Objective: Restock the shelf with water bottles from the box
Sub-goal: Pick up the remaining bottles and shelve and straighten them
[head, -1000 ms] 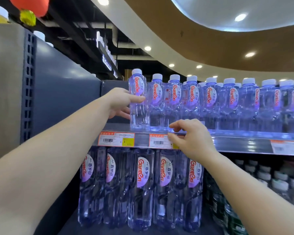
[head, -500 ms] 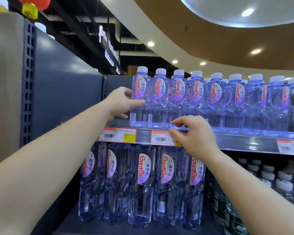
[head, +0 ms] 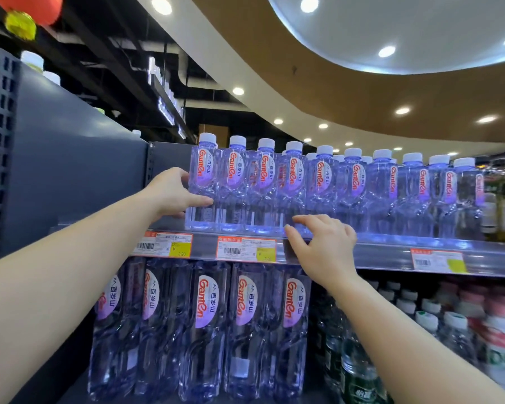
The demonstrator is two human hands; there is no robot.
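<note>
A row of several small clear water bottles with white caps and red lettering stands along the upper shelf. My left hand is wrapped around the leftmost bottle, thumb across its front and fingers behind it. My right hand hovers at the shelf's front edge with fingers spread and curled, its fingertips near the bases of the third and fourth bottles; it holds nothing. The box is out of sight.
Large water bottles fill the shelf below. Green and pink-capped drinks stand lower right. Price tags line the shelf edge. A grey upright panel bounds the shelf on the left, with a small gap beside the leftmost bottle.
My left hand has kept its hold on the leftmost bottle. My right hand has drifted slightly right along the shelf edge and spread its fingers. My view has tilted up a little.
</note>
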